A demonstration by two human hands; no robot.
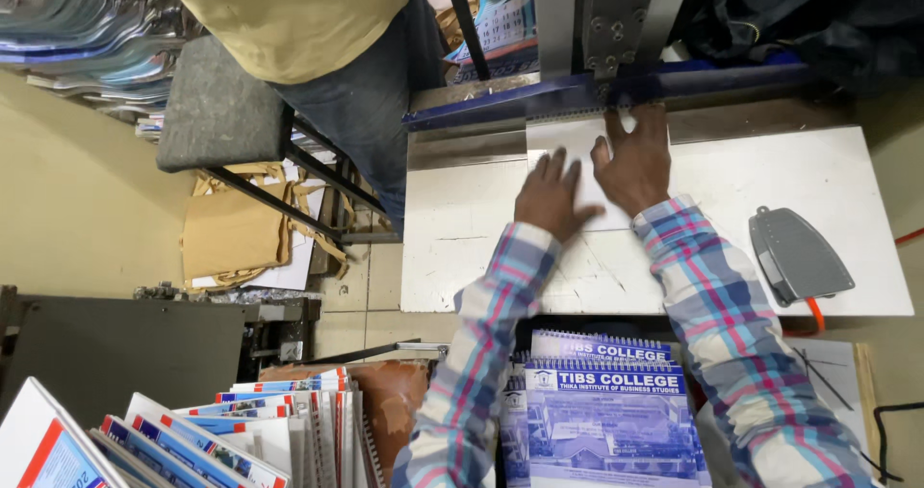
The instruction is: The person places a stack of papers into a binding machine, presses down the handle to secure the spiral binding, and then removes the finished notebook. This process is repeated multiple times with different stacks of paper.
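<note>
Paper stack [577,175] pressed flat on the white worktable [828,180], far edge against the blue bar of the binding machine [616,89].

Left hand [551,197] and right hand [635,161] lie open-palmed on the sheets, fingers spread, pressing down without gripping. Stack appears thin, light and flexible; loose sheets probably slide and fan easily, so flat pressure near the fed edge or support along both side edges suits it best. Grey pedal-shaped part [797,254] rests to the right. Spiral-bound blue booklets [606,401] lie near the person's body.
</note>
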